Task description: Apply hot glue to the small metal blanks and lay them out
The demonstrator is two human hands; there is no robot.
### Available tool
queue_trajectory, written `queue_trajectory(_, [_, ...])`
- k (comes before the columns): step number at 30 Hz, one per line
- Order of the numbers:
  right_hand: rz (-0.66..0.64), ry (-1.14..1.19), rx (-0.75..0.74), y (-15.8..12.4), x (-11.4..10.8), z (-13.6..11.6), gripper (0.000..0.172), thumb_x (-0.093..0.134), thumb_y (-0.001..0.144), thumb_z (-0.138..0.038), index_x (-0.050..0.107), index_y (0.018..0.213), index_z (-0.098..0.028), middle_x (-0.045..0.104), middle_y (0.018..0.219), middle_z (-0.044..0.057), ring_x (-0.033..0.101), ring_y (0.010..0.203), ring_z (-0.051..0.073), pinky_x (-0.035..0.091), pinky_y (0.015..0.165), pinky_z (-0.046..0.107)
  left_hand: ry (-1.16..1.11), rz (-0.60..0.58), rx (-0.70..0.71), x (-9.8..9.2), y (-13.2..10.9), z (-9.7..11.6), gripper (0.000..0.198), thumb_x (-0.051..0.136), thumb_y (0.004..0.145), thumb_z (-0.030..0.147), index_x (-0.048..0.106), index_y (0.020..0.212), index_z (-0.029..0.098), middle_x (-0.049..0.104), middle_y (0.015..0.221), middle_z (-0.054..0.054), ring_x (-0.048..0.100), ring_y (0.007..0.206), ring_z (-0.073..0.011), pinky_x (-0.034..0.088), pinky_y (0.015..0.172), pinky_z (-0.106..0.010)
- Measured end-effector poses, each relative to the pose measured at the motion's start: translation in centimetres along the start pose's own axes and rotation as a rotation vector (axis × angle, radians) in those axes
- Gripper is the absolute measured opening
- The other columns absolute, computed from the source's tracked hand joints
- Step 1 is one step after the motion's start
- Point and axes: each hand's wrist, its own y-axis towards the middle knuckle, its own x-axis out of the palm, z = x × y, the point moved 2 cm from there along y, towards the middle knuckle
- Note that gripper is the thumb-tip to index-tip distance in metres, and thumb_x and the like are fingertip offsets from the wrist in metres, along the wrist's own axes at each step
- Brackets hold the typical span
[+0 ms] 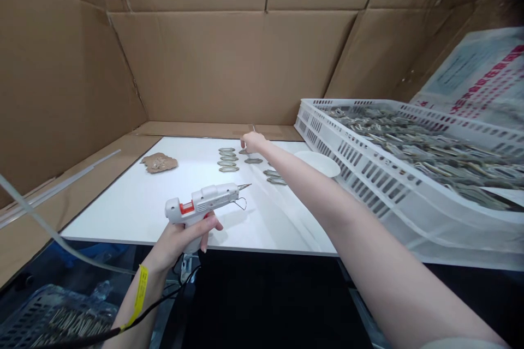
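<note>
My left hand [190,233] is wrapped round the handle of a white hot glue gun [213,198] with orange-red parts. Its metal nozzle points right, above the white board. Stretched far across the board, my right hand [254,142] has its fingertips pinched at a small grey-green oval piece [243,151], partly hidden by the fingers. Just nearer lies another oval piece [253,161]. A column of several like pieces [228,158] lies to the left. More oval pieces [275,177] lie to the right, some partly covered by my right forearm.
A white round plate [319,163] sits behind my right forearm. At right, a large white slotted crate [368,174] holds many similar pieces. A ragged brown scrap [159,162] lies on the left of the board. Cardboard walls [229,65] enclose the back and left. A dark cable [151,308] crosses my left wrist.
</note>
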Motion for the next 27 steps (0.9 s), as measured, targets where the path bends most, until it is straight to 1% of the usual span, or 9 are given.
queue_trajectory(4, [-0.036,0.01,0.035,1.0,1.1,0.3,0.038,0.071,0.073,-0.01,0.072,0.111,-0.017,0.069,0.118,0.013,0.064,0.105,0.027,0.05,0.081,0.029,0.009,0.008,-0.007,0.1,0.1,0.2,0.029,0.061,0.084,0.04,0.066,0.065,0.018,0.06,0.052,0.0,0.063,0.069,-0.0189,0.05,0.086,-0.033])
queue_trajectory(8, [-0.006,0.03,0.05,1.0,1.4,0.8,0.034,0.073,0.076,-0.017,0.072,0.11,-0.018,0.064,0.126,0.014,0.059,0.115,0.028,0.048,0.089,0.032,0.018,0.022,-0.028,0.1,0.1,0.3,0.028,0.062,0.082,0.041,0.066,0.066,0.018,0.059,0.051,0.0,0.06,0.062,-0.0179,0.051,0.081,-0.034])
queue_trajectory(11, [0.031,0.061,0.057,0.8,1.6,1.1,0.029,0.074,0.077,-0.02,0.073,0.106,-0.018,0.061,0.129,0.015,0.055,0.12,0.029,0.045,0.094,0.034,0.029,0.02,-0.022,0.1,0.0,0.4,0.032,0.061,0.083,0.042,0.064,0.06,0.019,0.058,0.05,-0.002,0.064,0.074,-0.021,0.05,0.086,-0.033])
queue_trajectory(14, [0.069,0.117,0.059,0.3,1.8,1.4,0.029,0.074,0.077,-0.019,0.071,0.106,-0.017,0.066,0.121,0.015,0.06,0.112,0.026,0.045,0.089,0.031,0.049,0.012,-0.011,0.0,0.0,0.2,0.034,0.059,0.085,0.042,0.064,0.06,0.02,0.057,0.048,-0.002,0.065,0.082,-0.0224,0.048,0.09,-0.032])
queue_trajectory(16, [0.1,0.168,0.053,-0.2,1.8,1.6,0.027,0.073,0.077,-0.018,0.07,0.104,-0.016,0.07,0.113,0.013,0.064,0.103,0.023,0.046,0.083,0.027,0.061,0.008,-0.011,-0.1,0.0,0.1,0.033,0.059,0.085,0.043,0.067,0.064,0.019,0.057,0.048,-0.001,0.065,0.078,-0.0219,0.047,0.091,-0.033])
queue_trajectory(19, [0.167,0.247,0.037,-1.3,1.9,1.6,0.024,0.069,0.082,-0.022,0.069,0.105,-0.017,0.072,0.109,0.009,0.065,0.096,0.018,0.045,0.077,0.023,0.063,0.022,-0.025,-0.1,-0.1,0.1,0.031,0.059,0.085,0.045,0.069,0.073,0.018,0.056,0.047,0.001,0.059,0.06,-0.0181,0.048,0.086,-0.035])
queue_trajectory(21, [0.239,0.369,0.02,-2.6,2.0,1.4,0.022,0.065,0.085,-0.024,0.068,0.105,-0.018,0.072,0.106,0.007,0.065,0.091,0.016,0.044,0.075,0.022,0.067,0.035,-0.039,-0.1,-0.1,0.1,0.031,0.059,0.084,0.046,0.069,0.075,0.018,0.055,0.046,0.002,0.055,0.054,-0.0163,0.049,0.083,-0.034])
queue_trajectory(23, [0.334,0.644,-0.011,-4.3,2.1,1.0,0.018,0.065,0.083,-0.024,0.069,0.099,-0.016,0.073,0.098,0.006,0.065,0.082,0.015,0.045,0.072,0.023,0.083,0.039,-0.043,-0.1,-0.2,0.1,0.032,0.059,0.084,0.046,0.069,0.073,0.018,0.056,0.047,0.001,0.057,0.058,-0.0174,0.048,0.083,-0.034])
queue_trajectory(27, [0.357,1.083,-0.153,-9.0,2.6,0.5,0.015,0.068,0.077,-0.03,0.068,0.083,-0.017,0.07,0.082,0.004,0.061,0.071,0.014,0.045,0.064,0.026,0.136,0.057,-0.039,-0.1,-0.2,0.3,0.033,0.058,0.085,0.047,0.069,0.072,0.019,0.058,0.048,0.0,0.061,0.066,-0.02,0.045,0.095,-0.037])
